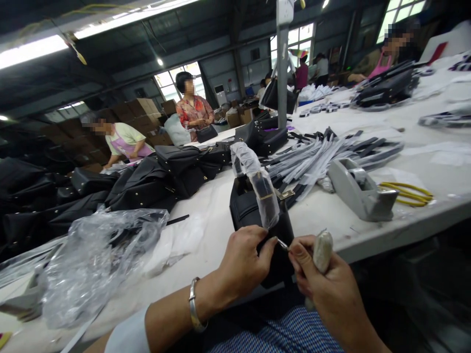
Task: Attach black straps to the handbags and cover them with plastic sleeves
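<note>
A black handbag (pixel 241 206) stands at the table's near edge in front of me, its arched handle (pixel 259 184) covered in clear plastic wrap. My left hand (pixel 248 257) is closed at the bag's near side, thumb and fingers pinching around the lower end of the handle; the exact spot gripped is partly hidden. My right hand (pixel 324 277) is wrapped around a hand tool with a thick pale handle (pixel 323 251). A thin metal shaft (pixel 282 244) reaches from the right fingers to the left thumb tip, against the bag.
Right of the bag are a grey tape dispenser (pixel 362 193), yellow bands (pixel 406 192) and a heap of wrapped straps (pixel 312 159). Crumpled clear plastic (pixel 99 264) lies left, before piled black bags (pixel 176 169). Co-workers (pixel 195 115) stand beyond the table (pixel 206 240).
</note>
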Tool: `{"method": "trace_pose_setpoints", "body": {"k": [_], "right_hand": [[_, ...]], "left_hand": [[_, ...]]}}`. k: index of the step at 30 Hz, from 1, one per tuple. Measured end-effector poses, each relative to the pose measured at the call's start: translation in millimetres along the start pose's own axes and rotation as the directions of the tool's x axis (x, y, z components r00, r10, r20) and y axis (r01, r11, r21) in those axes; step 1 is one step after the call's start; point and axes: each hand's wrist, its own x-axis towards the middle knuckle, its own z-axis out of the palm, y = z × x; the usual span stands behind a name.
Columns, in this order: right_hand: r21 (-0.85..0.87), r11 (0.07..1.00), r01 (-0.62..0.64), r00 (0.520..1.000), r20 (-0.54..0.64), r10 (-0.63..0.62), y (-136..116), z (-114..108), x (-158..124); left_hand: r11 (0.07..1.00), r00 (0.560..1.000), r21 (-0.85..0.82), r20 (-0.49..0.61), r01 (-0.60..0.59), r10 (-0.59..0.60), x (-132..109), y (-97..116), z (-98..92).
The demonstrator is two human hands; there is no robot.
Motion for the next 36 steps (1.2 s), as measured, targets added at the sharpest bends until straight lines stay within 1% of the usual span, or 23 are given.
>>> {"method": "trace_pose_setpoints", "body": {"k": [2, 3, 7, 9, 11, 13, 14, 15, 16, 17, 18, 19, 20, 21, 22, 25, 26, 28, 30, 32, 33, 34, 36], "right_hand": [[-0.003, 1.0, -0.001, 1.0, 0.016, 0.001, 2, 0, 2], [-0.039, 0.999, 0.026, 0.999, 0.024, -0.025, 3, -1, 3], [-0.253, 0.94, 0.23, 0.971, 0.122, -0.205, 8, -7, 10], [-0.272, 0.92, 0.282, 0.956, 0.164, -0.245, 9, -11, 14], [-0.205, 0.949, 0.238, 0.958, 0.208, -0.195, 7, -18, 17], [-0.114, 0.983, 0.146, 0.956, 0.273, -0.11, 4, -30, 24], [-0.094, 0.987, 0.129, 0.956, 0.276, -0.099, 2, -37, 30], [-0.115, 0.982, 0.151, 0.964, 0.236, -0.121, 1, -45, 38], [-0.198, 0.959, 0.203, 0.972, 0.161, -0.172, 1, -53, 49], [-0.348, 0.899, 0.265, 0.964, 0.082, -0.253, 1, -61, 62], [-0.524, 0.794, 0.309, 0.937, 0.027, -0.347, 3, -69, 77], [-0.688, 0.651, 0.321, 0.906, 0.022, -0.423, 7, -76, 94], [-0.801, 0.497, 0.334, 0.876, 0.069, -0.478, 11, -82, 112], [-0.842, 0.411, 0.349, 0.86, 0.113, -0.498, 16, -87, 129], [-0.858, 0.354, 0.373, 0.85, 0.162, -0.502, 20, -91, 144], [-0.854, 0.288, 0.434, 0.832, 0.258, -0.491, 25, -97, 173], [-0.856, 0.266, 0.444, 0.824, 0.275, -0.495, 22, -96, 174], [-0.853, 0.227, 0.469, 0.794, 0.295, -0.531, 10, -88, 163], [-0.798, 0.234, 0.555, 0.732, 0.334, -0.594, -7, -74, 138], [-0.613, 0.337, 0.715, 0.644, 0.388, -0.659, -25, -55, 109], [-0.514, 0.388, 0.765, 0.619, 0.422, -0.662, -32, -45, 95], [-0.434, 0.442, 0.785, 0.614, 0.451, -0.648, -38, -37, 85], [-0.35, 0.542, 0.764, 0.643, 0.484, -0.594, -44, -24, 72]], "left_hand": [[1.0, 1.0, 0.001, 0.0, 0.013, -0.013, -2, -1, 0.7], [1.0, 1.0, 0.003, -0.004, 0.018, -0.018, -2, -2, 1.0], [0.999, 0.999, -0.002, -0.018, 0.041, -0.041, -2, -5, 2.7], [0.998, 0.998, -0.014, -0.011, 0.056, -0.056, 1, -7, 2.9], [0.996, 0.997, -0.054, 0.003, 0.073, -0.073, 3, -10, 1.2], [0.99, 0.996, -0.116, 0.038, 0.084, -0.08, 3, -12, -2.7], [0.984, 0.995, -0.149, 0.049, 0.094, -0.088, 3, -12, -5.2], [0.978, 0.993, -0.177, 0.055, 0.108, -0.1, 2, -11, -7.8], [0.971, 0.992, -0.203, 0.049, 0.127, -0.119, 1, -10, -10.2], [0.962, 0.99, -0.234, 0.025, 0.144, -0.142, 0, -9, -12.1], [0.947, 0.987, -0.281, -0.005, 0.152, -0.16, 0, -7, -13.4], [0.926, 0.985, -0.347, -0.03, 0.147, -0.168, 0, -4, -13.9], [0.896, 0.984, -0.425, -0.052, 0.13, -0.168, 0, 0, -13.6], [0.857, 0.983, -0.504, -0.072, 0.108, -0.167, 2, 3, -12.6], [0.812, 0.98, -0.577, -0.09, 0.092, -0.175, 4, 7, -11.0], [0.691, 0.952, -0.714, -0.123, 0.112, -0.281, 10, 16, -4.2], [0.661, 0.936, -0.738, -0.124, 0.136, -0.33, 11, 17, -1.8], [0.63, 0.91, -0.754, -0.111, 0.185, -0.4, 11, 17, 2.4], [0.659, 0.901, -0.721, -0.114, 0.214, -0.418, 9, 15, 5.2], [0.71, 0.908, -0.67, -0.128, 0.218, -0.4, 5, 12, 6.4], [0.737, 0.914, -0.64, -0.133, 0.217, -0.384, 3, 11, 6.3], [0.76, 0.92, -0.613, -0.136, 0.214, -0.368, 1, 11, 5.7], [0.805, 0.931, -0.558, -0.146, 0.201, -0.334, -2, 11, 4.2]]}}
